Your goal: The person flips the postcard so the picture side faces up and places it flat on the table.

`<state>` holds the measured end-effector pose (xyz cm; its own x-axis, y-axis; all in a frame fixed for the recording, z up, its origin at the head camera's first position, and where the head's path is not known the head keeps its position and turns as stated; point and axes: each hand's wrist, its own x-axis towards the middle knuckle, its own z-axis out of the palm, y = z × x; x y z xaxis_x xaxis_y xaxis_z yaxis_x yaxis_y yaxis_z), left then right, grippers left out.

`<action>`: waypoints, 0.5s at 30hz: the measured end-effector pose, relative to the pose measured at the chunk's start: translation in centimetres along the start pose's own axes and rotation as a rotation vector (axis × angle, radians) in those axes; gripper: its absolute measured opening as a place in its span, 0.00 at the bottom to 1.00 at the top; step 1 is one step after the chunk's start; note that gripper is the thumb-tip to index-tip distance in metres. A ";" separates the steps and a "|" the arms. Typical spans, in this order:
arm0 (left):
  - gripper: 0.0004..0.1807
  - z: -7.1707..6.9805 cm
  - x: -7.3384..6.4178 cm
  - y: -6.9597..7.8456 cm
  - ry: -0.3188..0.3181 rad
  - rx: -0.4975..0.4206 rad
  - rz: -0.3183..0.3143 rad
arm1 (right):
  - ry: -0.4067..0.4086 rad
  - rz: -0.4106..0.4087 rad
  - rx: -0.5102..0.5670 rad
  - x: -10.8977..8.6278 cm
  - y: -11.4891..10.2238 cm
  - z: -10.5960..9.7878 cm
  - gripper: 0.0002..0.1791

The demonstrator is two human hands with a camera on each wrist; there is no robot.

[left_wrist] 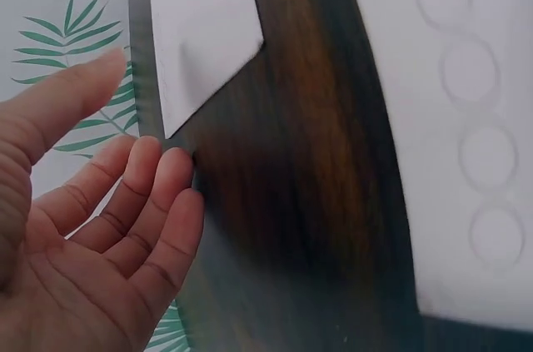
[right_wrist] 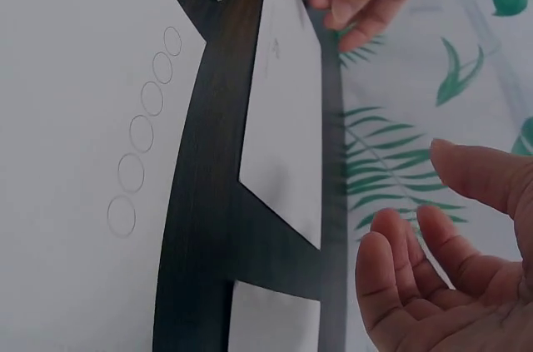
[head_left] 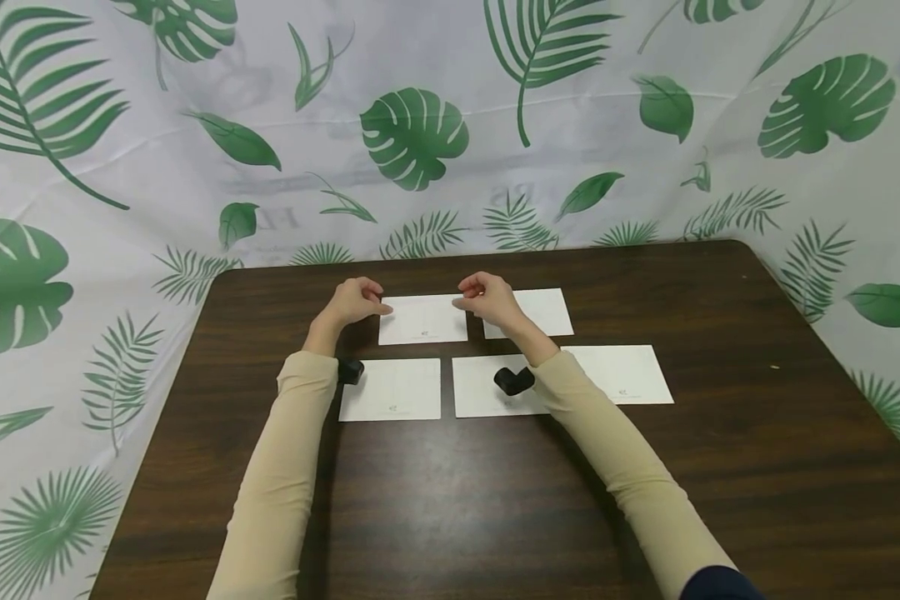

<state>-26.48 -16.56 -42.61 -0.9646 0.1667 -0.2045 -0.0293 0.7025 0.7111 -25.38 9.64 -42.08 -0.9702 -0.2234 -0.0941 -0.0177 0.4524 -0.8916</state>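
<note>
A white sheet of paper (head_left: 423, 323) lies flat in the far row on the dark table, with a small grey mark near its front edge. Beside its left edge is my left hand (head_left: 351, 303), fingers loosely bent and nothing in them. My right hand (head_left: 492, 302) hovers by the right edge, thumb and fingers apart. In the right wrist view, an empty gap shows between that thumb and the fingers (right_wrist: 379, 277). The left wrist view also shows bent fingers (left_wrist: 171, 219) just off the sheet's corner.
A second far sheet (head_left: 546, 313) lies to the right, partly behind my right hand. Nearer me is a row of three sheets: left (head_left: 393, 392), middle (head_left: 476, 392) and right (head_left: 624, 375). Faint circles run along near sheets in the wrist views. A leaf-patterned cloth (head_left: 285, 192) hangs behind the table.
</note>
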 end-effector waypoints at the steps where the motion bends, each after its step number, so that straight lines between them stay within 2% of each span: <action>1: 0.25 0.1 0.1 0.0 0.001 -0.003 -0.003 | 0.002 0.022 0.007 0.2 0.0 0.1 0.17; 10: 0.25 0.3 0.3 0.4 -0.009 0.023 -0.049 | 0.007 0.169 0.089 1.6 -0.2 1.2 0.20; 15: 0.25 0.4 0.4 0.5 -0.009 0.040 -0.051 | 0.046 0.207 0.085 2.2 -0.3 1.5 0.19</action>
<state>-26.76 -15.86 -42.62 -0.9596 0.1359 -0.2463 -0.0679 0.7376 0.6718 -27.16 7.73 -42.71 -0.9610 -0.0928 -0.2605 0.2017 0.4093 -0.8898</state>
